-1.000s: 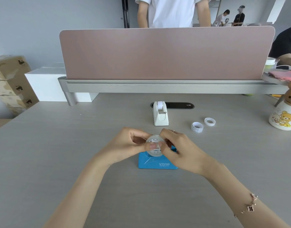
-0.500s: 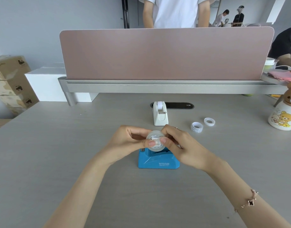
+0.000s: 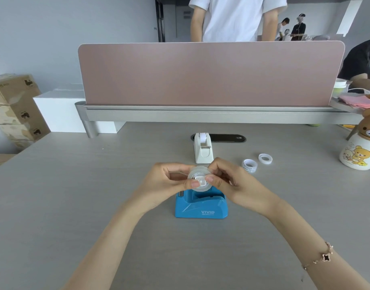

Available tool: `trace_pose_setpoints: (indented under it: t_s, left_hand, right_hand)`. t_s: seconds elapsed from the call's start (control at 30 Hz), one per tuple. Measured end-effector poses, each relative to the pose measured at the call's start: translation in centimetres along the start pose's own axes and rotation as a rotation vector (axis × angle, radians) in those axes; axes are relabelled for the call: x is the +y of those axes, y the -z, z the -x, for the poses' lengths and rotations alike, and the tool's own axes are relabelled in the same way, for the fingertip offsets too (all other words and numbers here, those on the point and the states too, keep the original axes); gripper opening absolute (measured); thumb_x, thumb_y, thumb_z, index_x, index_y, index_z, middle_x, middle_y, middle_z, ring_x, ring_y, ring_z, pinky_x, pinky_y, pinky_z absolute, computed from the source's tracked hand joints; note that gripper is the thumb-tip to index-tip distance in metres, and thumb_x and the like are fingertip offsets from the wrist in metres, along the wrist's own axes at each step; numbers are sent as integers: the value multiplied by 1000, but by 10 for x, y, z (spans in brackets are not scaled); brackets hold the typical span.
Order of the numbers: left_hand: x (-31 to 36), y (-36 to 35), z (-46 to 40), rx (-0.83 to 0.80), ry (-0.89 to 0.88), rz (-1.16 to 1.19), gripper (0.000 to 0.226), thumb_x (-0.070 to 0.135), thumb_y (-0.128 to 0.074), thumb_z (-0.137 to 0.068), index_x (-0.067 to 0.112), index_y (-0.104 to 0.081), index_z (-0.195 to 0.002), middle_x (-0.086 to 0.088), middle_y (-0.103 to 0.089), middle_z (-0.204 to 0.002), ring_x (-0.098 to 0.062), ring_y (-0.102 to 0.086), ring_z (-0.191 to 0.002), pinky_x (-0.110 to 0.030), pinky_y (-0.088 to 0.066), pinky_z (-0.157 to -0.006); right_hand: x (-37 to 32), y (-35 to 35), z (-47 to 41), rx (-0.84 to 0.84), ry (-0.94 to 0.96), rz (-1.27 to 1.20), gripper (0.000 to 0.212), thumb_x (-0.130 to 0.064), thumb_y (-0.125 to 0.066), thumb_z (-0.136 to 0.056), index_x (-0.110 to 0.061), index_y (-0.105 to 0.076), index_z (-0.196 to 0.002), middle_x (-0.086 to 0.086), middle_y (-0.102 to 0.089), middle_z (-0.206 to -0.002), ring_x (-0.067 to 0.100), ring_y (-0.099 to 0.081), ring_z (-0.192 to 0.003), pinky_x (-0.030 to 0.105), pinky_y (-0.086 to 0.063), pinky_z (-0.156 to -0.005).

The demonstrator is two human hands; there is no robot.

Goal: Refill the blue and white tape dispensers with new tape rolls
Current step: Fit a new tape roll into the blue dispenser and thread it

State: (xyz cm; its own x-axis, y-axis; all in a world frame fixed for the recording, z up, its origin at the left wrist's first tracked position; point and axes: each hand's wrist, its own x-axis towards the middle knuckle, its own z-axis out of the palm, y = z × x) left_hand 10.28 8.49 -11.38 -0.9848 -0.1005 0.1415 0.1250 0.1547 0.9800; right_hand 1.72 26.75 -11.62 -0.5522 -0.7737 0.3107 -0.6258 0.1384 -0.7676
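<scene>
A clear tape roll [image 3: 199, 180] with a white hub in its centre is held just above the blue dispenser [image 3: 201, 206], which stands on the desk with its cradle showing beneath the roll. My left hand [image 3: 163, 185] grips the roll from the left and my right hand [image 3: 236, 183] from the right, both thumbs pressing on the hub. The white dispenser [image 3: 203, 150] stands farther back with tape in it. Two small rolls [image 3: 249, 165] [image 3: 265, 158] lie flat to its right.
A pink divider panel [image 3: 211, 74] on a grey rail closes off the back of the desk. A bear-shaped jar [image 3: 360, 147] stands at the right edge. Cardboard boxes [image 3: 14, 109] are stacked at far left. People stand behind the divider.
Both hands have lifted the roll slightly up and away from the blue dispenser, uncovering more of its body. Nothing else has moved.
</scene>
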Motion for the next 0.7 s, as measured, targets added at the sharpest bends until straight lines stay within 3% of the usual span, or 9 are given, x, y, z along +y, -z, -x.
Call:
trace_pose_setpoints:
  t_s: [0.07,0.13,0.2,0.3,0.5,0.7]
  left_hand:
    - [-2,-1,0,-5,17,-16,42,9,-79,-70,20,-71,-109,2,-77,-102,-11,-72,-94,-17,-55,-73]
    - [-5,-2,0,20,17,-40,45,5,-79,-72,22,-69,-112,4,-76,-102,-10,-72,-95,-21,-57,-74]
    - [-7,-3,-2,72,6,-78,39,9,-80,-72,26,-71,-106,7,-77,-100,-9,-73,-93,-25,-59,-79]
    - [-10,-2,-5,96,-7,-123,23,13,-79,-74,21,-75,-95,6,-78,-96,-8,-72,-91,-19,-56,-81]
    - [-11,-1,-5,128,-4,-166,16,14,-77,-77,20,-76,-92,7,-78,-92,-3,-72,-85,-10,-51,-74]
    - [-14,-4,-6,148,3,-238,14,20,-79,-76,25,-77,-88,9,-78,-88,-3,-73,-84,-16,-55,-74]
  right_hand:
    - [2,4,0,14,-23,32,12,-24,-56,-92,-17,-54,-84,6,-56,-72,27,-46,-67,37,-40,-61]
    - [4,8,2,30,-43,34,9,-24,-59,-90,-16,-57,-86,2,-58,-73,22,-49,-68,37,-43,-65]
    - [4,11,3,44,-62,26,7,-22,-62,-88,-17,-58,-87,4,-62,-77,19,-52,-71,35,-45,-69]
    - [5,14,2,65,-83,29,5,-18,-64,-87,-17,-59,-88,4,-66,-82,12,-56,-72,35,-47,-72]
    - [9,13,1,107,-86,57,12,-17,-66,-86,-18,-61,-97,-1,-70,-89,12,-63,-80,31,-52,-79]
    - [11,11,0,105,-88,92,9,-16,-67,-84,-18,-67,-93,-3,-71,-85,11,-65,-79,31,-54,-80]
